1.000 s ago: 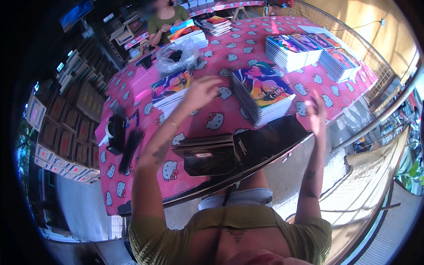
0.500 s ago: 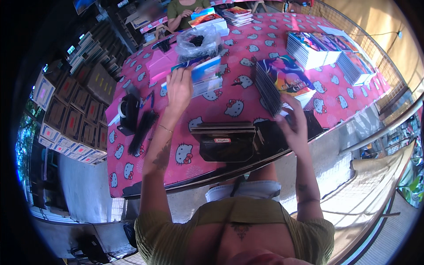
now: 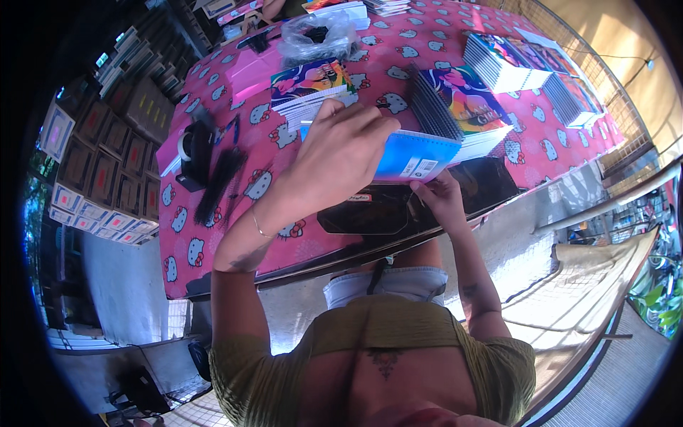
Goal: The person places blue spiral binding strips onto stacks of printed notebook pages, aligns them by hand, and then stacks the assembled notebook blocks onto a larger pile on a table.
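Your left hand [image 3: 340, 153] lies over the blue notebook [image 3: 413, 156], fingers curled along its top edge and gripping it from above. Your right hand [image 3: 439, 201] pinches the same notebook at its lower edge, thumb and fingers closed on the cover near the small white label. The blue notebook sits raised off the table, just above the black machine [image 3: 398, 203] at the near edge. Its long axis runs roughly from 9 o'clock to 3 o'clock, tilted slightly down on the right, and its blue cover faces you. Much of its left half is hidden behind your left hand.

At 12 o'clock from your left hand, a stack of notebooks with a colourful cover [image 3: 309, 85] lies flat on the pink patterned tablecloth [image 3: 284, 242]. At 1 o'clock from the blue notebook, a second stack of colourful notebooks [image 3: 459, 107] stands fanned, its spiral edges toward you. Further out at 2 o'clock lie more stacks [image 3: 498, 60]. At 9 o'clock from your left hand stand a black tape dispenser [image 3: 192, 153] and a bundle of black strips [image 3: 220, 181]. A clear plastic bag [image 3: 316, 35] sits at 12 o'clock, far across the table.
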### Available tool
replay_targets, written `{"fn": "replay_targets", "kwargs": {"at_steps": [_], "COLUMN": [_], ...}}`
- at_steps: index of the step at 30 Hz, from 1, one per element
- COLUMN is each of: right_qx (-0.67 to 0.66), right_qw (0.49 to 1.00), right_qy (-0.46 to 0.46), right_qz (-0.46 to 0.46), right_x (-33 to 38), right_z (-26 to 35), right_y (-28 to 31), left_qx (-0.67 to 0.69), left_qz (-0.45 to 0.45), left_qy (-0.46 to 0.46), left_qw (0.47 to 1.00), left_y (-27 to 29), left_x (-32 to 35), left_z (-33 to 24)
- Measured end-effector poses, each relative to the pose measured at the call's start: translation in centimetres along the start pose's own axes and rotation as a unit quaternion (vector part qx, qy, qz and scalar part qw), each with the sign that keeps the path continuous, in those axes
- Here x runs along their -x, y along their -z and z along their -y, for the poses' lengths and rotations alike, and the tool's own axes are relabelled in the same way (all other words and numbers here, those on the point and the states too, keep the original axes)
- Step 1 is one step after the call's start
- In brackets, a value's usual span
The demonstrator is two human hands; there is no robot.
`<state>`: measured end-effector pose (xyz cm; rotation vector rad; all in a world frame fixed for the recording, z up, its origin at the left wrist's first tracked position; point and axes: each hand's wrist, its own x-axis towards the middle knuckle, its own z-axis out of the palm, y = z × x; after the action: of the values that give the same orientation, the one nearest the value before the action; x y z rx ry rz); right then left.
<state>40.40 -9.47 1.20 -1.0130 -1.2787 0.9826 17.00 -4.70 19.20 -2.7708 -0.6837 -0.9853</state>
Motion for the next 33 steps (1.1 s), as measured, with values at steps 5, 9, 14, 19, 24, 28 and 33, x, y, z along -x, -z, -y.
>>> {"fn": "replay_targets", "kwargs": {"at_steps": [5,9,14,19,24,28,33], "right_qx": [0.062,-0.062,-0.034,-0.019,-0.019,0.229,0.409], "right_qw": [0.997,0.997,0.999,0.999,0.991,0.932,0.850], "right_qy": [0.049,-0.030,0.019,0.029,0.125,0.259,0.324], "right_qz": [0.020,0.030,0.000,0.011,-0.049,-0.107,0.070], "right_x": [-0.6,0.6,0.1,-1.2,-1.5,-2.2,-2.5], "right_z": [0.1,0.6,-1.6,-2.4,1.1,5.5,8.7], "right_y": [-1.9,-3.6,-4.8,-1.3,-1.0,-2.1,-7.4], "left_qx": [-0.082,-0.130,0.237,-0.219,-0.344,-0.272,-0.214], "left_qz": [-0.012,-0.032,-0.195,0.007,-0.174,-0.248,-0.140], "left_qy": [0.046,0.109,0.388,0.486,0.359,0.419,0.410], "left_qw": [0.995,0.985,0.869,0.846,0.850,0.830,0.875], "left_y": [-2.2,-6.4,-10.6,-7.3,-4.0,-1.7,-1.9], "left_x": [4.9,11.5,16.9,22.9,24.8,22.2,23.7], "left_z": [0.4,-0.2,-0.7,9.8,15.7,15.3,16.4]}}
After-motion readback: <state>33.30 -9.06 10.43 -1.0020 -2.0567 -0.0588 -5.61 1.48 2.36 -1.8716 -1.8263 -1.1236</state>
